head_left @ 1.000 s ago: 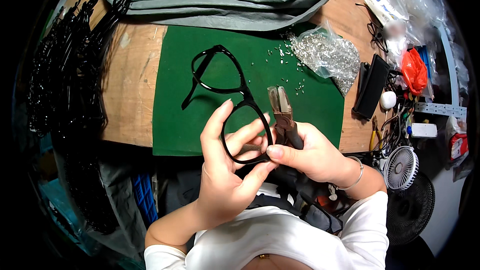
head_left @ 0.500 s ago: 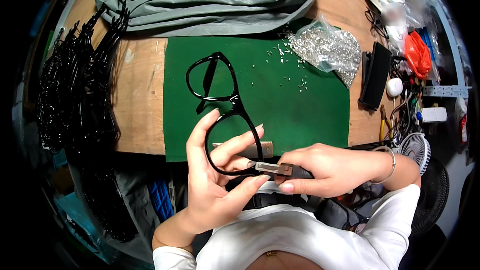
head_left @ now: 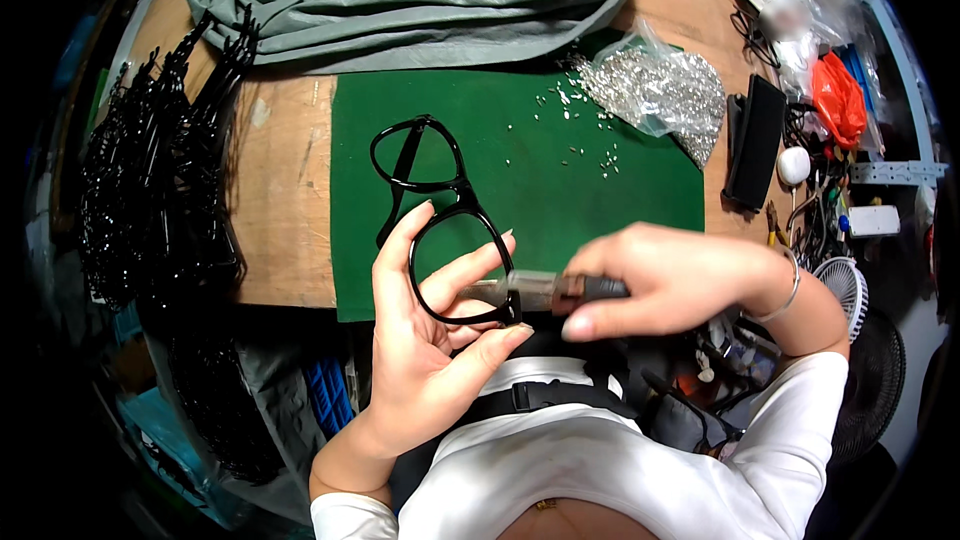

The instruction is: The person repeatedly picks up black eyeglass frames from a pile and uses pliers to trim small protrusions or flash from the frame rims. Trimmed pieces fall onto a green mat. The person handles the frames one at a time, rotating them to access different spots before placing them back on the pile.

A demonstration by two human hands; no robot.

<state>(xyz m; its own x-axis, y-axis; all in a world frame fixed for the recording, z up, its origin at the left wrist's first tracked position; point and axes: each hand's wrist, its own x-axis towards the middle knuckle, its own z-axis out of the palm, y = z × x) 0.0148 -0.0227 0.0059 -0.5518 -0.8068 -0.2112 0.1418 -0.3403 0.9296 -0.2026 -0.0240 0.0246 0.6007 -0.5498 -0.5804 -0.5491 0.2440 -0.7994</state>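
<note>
A black eyeglass frame without visible lenses is tilted above the near edge of the green mat. My left hand grips its nearer rim, thumb at the outer corner and fingers behind and through the opening. The frame's far temple hangs down behind the other rim. My right hand is closed round the dark handles of pliers, whose metal jaws are blurred by motion. They lie beside the nearer rim; whether they touch it I cannot tell.
A clear bag of small silvery pieces sits at the mat's far right, several loose beside it. Bundled black frame parts hang at the left. Grey cloth lies across the back. A black case, cables and a white fan are on the right.
My right hand and the pliers have moved up, away from my body and off the frame's outer corner. The frame has turned slightly, and its far temple shows at another angle.
</note>
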